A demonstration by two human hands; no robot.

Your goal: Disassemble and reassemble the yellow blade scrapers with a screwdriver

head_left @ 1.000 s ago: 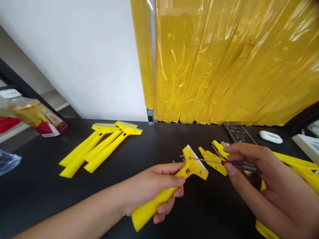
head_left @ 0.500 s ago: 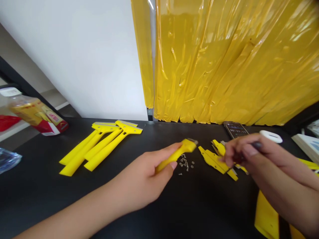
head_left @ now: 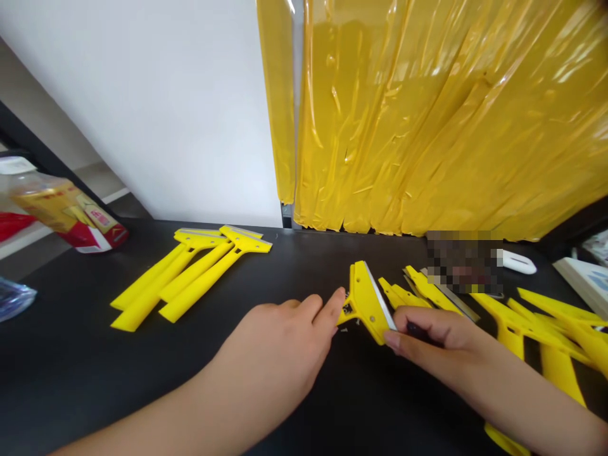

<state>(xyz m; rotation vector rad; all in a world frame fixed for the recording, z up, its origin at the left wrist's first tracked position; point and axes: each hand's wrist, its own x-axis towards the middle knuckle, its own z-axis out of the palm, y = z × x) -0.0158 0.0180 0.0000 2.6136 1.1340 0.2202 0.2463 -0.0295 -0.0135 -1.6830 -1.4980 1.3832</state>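
Left hand point(head_left: 282, 348) grips the scraper point(head_left: 367, 304), right hand point(head_left: 449, 339) pinches its corner, palming, probably, a dark handle point(head_left: 416, 329)!

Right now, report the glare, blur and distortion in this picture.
Head view: bright glare streaks the yellow plastic sheet; head view: the bottle by the left edge looks slanted, perhaps partly wide-angle stretch, and its small print is too soft to read; head view: a pixelated patch blocks detail beside the white case; head view: the held scraper is fairly crisp.
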